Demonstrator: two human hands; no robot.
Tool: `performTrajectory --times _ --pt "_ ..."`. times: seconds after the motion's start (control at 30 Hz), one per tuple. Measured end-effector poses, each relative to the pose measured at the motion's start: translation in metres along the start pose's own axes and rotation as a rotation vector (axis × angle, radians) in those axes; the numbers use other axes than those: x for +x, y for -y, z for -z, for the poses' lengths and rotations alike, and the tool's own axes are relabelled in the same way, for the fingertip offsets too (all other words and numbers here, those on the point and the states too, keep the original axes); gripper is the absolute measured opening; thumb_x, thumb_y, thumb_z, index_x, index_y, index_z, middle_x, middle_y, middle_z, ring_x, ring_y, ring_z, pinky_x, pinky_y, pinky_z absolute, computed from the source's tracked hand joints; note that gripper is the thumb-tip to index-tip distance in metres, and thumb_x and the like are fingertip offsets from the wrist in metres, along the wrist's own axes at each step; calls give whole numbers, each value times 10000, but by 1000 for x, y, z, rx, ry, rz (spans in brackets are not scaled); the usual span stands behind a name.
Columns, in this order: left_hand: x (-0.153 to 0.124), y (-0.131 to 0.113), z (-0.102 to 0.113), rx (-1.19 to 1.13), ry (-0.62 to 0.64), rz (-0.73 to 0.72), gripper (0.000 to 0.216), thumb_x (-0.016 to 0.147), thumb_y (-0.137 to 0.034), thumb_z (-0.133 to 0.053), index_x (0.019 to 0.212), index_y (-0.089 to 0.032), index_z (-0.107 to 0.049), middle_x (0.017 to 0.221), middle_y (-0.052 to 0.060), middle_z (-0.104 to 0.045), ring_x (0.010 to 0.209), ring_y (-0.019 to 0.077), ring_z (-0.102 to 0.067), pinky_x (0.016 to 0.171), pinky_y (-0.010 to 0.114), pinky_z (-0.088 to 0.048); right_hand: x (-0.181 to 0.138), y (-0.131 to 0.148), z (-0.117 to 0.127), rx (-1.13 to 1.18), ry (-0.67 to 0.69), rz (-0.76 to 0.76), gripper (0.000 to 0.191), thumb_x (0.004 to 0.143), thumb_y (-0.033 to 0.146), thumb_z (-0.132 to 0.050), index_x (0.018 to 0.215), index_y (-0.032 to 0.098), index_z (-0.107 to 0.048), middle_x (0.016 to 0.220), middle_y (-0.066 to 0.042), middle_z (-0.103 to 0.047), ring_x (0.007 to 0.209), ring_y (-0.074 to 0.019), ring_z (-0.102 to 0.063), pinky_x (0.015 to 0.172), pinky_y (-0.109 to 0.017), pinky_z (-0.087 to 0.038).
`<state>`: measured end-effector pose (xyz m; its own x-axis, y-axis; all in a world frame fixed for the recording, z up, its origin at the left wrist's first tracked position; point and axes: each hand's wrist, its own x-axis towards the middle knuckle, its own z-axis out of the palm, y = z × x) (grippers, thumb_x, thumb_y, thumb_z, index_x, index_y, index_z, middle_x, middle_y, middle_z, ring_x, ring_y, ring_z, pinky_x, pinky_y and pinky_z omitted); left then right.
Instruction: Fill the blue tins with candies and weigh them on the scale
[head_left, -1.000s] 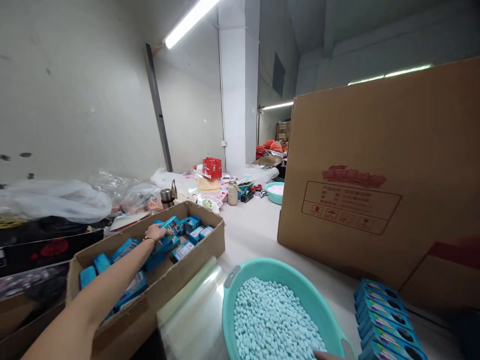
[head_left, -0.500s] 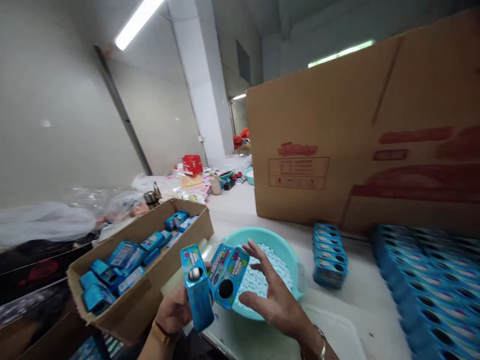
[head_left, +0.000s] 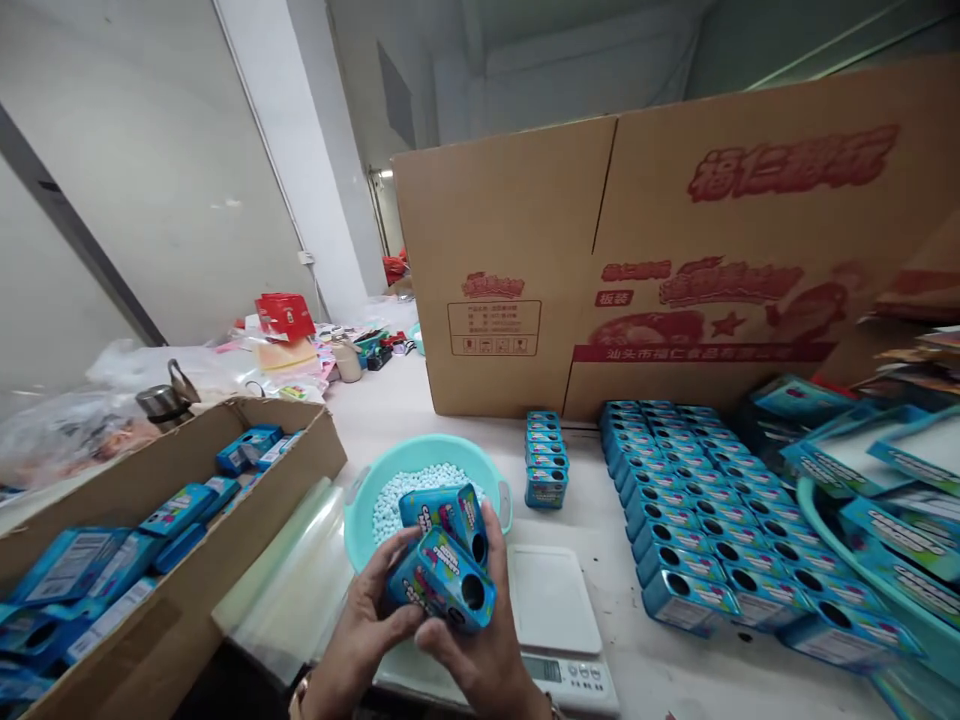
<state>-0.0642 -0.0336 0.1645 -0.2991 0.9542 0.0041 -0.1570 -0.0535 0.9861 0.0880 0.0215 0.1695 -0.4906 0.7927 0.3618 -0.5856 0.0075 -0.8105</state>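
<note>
My left hand [head_left: 361, 630] and my right hand [head_left: 484, 655] together grip a few small blue candy boxes [head_left: 444, 555], each with a round hole in its end. I hold them low in front of me, just over the near rim of a teal basin [head_left: 360, 500] that holds small pale blue candies [head_left: 390, 495]. A white digital scale [head_left: 553, 612] sits right beside my right hand. Left of me an open cardboard tray [head_left: 289, 470] holds several more loose blue boxes [head_left: 176, 510].
Several rows of blue boxes [head_left: 697, 500] stand on the white table at the right, with a short stack [head_left: 544, 460] near the basin. A big printed carton [head_left: 645, 260] stands behind them. A clear plastic sheet [head_left: 289, 580] lies beside the tray. Clutter, a red box [head_left: 285, 315] and a kettle [head_left: 165, 400] lie far left.
My left hand came out of the cardboard tray with blue boxes; my right hand, open half a second ago, has closed on them. The view swung right and down, bringing the scale into sight.
</note>
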Motion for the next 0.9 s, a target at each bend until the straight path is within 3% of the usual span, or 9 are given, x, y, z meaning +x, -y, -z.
performTrajectory --times 0.1,0.2,0.27,0.33,0.5,0.6,0.63,0.73,0.9 --pt "-16 0 -3 90 -177 -45 1074 630 -254 -862 1502 -420 -256 1571 41 -331 1438 343 -317 1114 409 -386 5 -1 6 -301 -21 10 1008 778 379 -742 1520 257 -71 1469 -162 -420 1279 -318 -520 1067 -467 -436" --pt "-26 0 3 183 -310 -115 1201 525 -171 -899 1508 -416 -254 1592 23 -279 1462 362 -252 1175 445 -301 17 3 9 -601 130 2 948 673 352 -810 1460 266 -288 1384 -113 -498 1264 -325 -509 1094 -472 -400" --pt "-30 5 10 172 -248 -88 1178 461 -159 -914 1469 -403 -356 1551 22 -366 1437 387 -297 1170 465 -319 23 4 1 -666 265 -36 983 624 393 -841 1451 268 -324 1369 -98 -510 1257 -328 -505 1097 -471 -392" --pt "-33 12 14 50 -188 -12 1068 485 -241 -909 1428 -377 -430 1468 33 -488 1373 404 -400 1120 482 -398 25 1 -13 -678 277 -37 969 675 455 -802 1474 260 -292 1382 -98 -496 1267 -322 -490 1103 -464 -380" --pt "-32 9 28 -305 -353 53 865 582 -360 -852 1370 -278 -503 1167 62 -697 1156 384 -605 960 480 -537 51 -29 -27 -651 307 34 648 918 512 -508 1477 255 -304 1379 -84 -487 1275 -252 -475 1106 -405 -370" --pt "-17 -7 53 -374 -546 19 719 587 -369 -836 1253 -242 -596 927 29 -743 941 341 -695 841 458 -588 106 -63 -9 -749 278 -22 434 1019 425 -264 1315 227 -512 1282 -83 -560 1220 -210 -504 1077 -374 -382" --pt "-8 -10 61 -395 -609 -6 675 593 -378 -828 1215 -229 -615 893 20 -744 900 326 -705 824 449 -593 127 -76 -2 -890 237 -55 396 1017 400 -294 1212 210 -581 1222 -89 -591 1192 -219 -507 1073 -382 -373" --pt "29 -5 75 -419 -673 -77 559 619 -371 -802 1130 -218 -636 915 6 -746 885 278 -709 824 408 -593 180 -116 7 -1266 317 -270 197 922 320 -548 967 166 -662 1053 -89 -628 1070 -243 -534 1011 -392 -398" --pt "80 33 68 -253 -673 -153 496 658 -370 -778 1109 -238 -619 1006 1 -724 953 245 -697 855 373 -574 190 -162 -14 -1342 259 -282 142 916 239 -504 959 172 -621 1100 -71 -594 1054 -231 -526 916 -397 -456"
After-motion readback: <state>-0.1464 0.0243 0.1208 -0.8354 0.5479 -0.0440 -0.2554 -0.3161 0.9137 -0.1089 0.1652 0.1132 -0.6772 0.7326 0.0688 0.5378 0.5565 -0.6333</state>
